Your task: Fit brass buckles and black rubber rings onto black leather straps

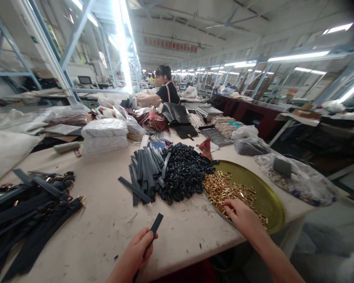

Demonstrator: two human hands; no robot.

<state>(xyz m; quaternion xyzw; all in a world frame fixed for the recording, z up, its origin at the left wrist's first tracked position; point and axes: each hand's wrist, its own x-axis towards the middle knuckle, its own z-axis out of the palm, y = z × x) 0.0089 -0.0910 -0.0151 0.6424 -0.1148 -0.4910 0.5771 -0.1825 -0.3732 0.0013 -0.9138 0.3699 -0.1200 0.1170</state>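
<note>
My left hand is closed around a dark strap, whose flat end sticks up past the thumb above the near table edge. To the right, my right hand reaches over a round gold-coloured tray, its fingertips pinched on a small gold buckle at the near side of a heap of gold buckles. Beside the tray is a pile of small black loops. Cut dark strap pieces lie left of that pile. Finished-looking black straps with gold buckles are heaped at the far left.
Plastic-wrapped white bundles, a black bag piece and clear bags of small parts stand farther back on the table. Another person works beyond the clutter. The table's near edge runs between my hands.
</note>
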